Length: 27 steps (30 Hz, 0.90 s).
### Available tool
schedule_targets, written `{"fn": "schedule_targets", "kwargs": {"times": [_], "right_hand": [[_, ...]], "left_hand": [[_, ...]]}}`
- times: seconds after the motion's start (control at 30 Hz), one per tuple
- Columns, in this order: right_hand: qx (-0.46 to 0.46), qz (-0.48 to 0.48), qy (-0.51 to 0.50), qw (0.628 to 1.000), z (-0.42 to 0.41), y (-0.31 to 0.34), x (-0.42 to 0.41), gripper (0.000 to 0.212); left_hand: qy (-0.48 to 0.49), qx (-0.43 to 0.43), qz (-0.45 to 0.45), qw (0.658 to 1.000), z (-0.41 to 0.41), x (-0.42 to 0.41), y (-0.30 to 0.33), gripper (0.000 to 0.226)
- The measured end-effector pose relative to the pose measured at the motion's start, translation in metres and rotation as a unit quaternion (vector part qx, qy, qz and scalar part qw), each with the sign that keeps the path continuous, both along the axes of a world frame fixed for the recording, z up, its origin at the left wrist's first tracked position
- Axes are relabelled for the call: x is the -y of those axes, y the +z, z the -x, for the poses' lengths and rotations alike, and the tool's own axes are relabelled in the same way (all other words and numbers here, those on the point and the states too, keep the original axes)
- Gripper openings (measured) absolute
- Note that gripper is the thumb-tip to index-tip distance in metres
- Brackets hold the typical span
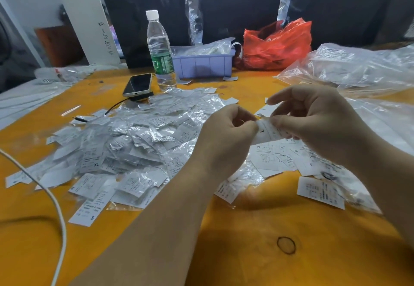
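With your left hand (pixel 226 133) and right hand (pixel 313 124) each pinching one end of the L-size label (pixel 267 132) just above the loose labels (pixel 273 158), note that a slackened pinch drops it among the M and S pieces, while a wide sweep past the bagged pile (pixel 134 140) can strike the phone (pixel 137 84) and topple the water bottle (pixel 160 50) beside it.

You can see a bottle (pixel 160 50) in the upper middle, with a phone (pixel 137 84) just left of it. A purple bin (pixel 206 65) and a red bag (pixel 277 46) sit to its right. A white cable (pixel 56 207) curls at the lower left.
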State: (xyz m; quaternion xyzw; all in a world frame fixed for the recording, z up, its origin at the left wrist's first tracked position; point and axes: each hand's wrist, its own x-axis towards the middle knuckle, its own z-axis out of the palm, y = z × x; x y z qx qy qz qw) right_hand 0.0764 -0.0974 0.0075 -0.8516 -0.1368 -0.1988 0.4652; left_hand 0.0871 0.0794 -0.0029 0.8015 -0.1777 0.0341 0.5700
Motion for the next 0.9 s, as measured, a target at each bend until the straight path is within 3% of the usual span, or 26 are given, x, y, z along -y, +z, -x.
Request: {"fn": "schedule_targets", "kwargs": {"times": [0.13, 0.27, 0.43, 0.53, 0.67, 0.8, 0.9], "right_hand": [[0.011, 0.073, 0.006, 0.997, 0.007, 0.0, -0.001, 0.021], [0.01, 0.037, 0.015, 0.999, 0.012, 0.009, 0.001, 0.03], [0.042, -0.016, -0.032, 0.998, 0.027, 0.015, 0.009, 0.032], [0.069, 0.111, -0.137, 0.982, 0.044, 0.011, 0.021, 0.03], [-0.02, 0.364, -0.264, 0.893, 0.064, 0.0, 0.032, 0.035], [-0.141, 0.425, -0.272, 0.852, 0.076, -0.011, 0.025, 0.017], [-0.16, 0.438, -0.277, 0.84, 0.078, -0.018, 0.024, 0.022]], "left_hand": [[-0.024, -0.01, -0.026, 0.999, -0.001, 0.003, -0.004, 0.006], [-0.05, -0.021, -0.039, 0.998, 0.002, 0.007, -0.005, 0.022], [-0.062, -0.012, -0.071, 0.995, 0.008, 0.011, -0.003, 0.005], [-0.062, -0.028, -0.06, 0.996, 0.01, 0.015, -0.002, 0.004], [-0.083, -0.053, -0.026, 0.995, 0.015, 0.02, -0.004, 0.003], [-0.093, -0.059, -0.022, 0.994, 0.02, 0.025, -0.006, 0.005], [-0.099, -0.055, -0.032, 0.993, 0.022, 0.028, -0.007, 0.011]]}}
